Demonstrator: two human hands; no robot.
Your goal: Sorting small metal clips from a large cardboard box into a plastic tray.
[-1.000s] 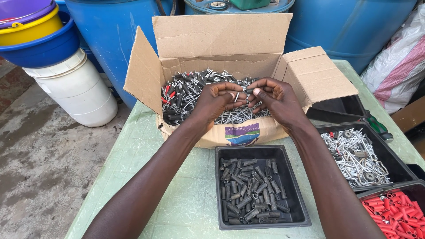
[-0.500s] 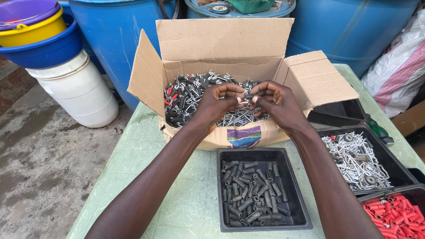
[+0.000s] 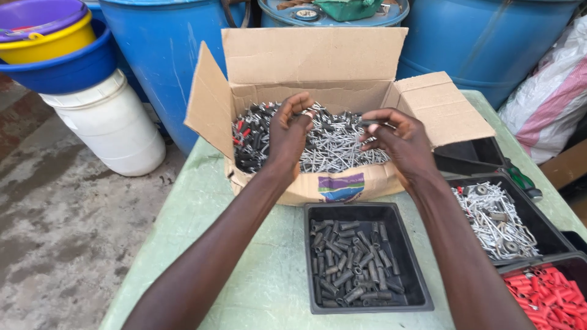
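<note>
Left hand point(image 3: 288, 131), right hand point(image 3: 397, 142) apart above box point(image 3: 318, 58).

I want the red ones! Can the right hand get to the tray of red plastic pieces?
Probably yes. The right hand is over the cardboard box, and the black tray of red plastic pieces lies open on that side with nothing covering it.

Three trays point(image 3: 367, 211), one cardboard box point(image 3: 315, 55)

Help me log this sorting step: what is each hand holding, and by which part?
Left hand pinches a small piece at its fingertips; right hand holds a dark sleeve by one end, over the cardboard box.
</note>
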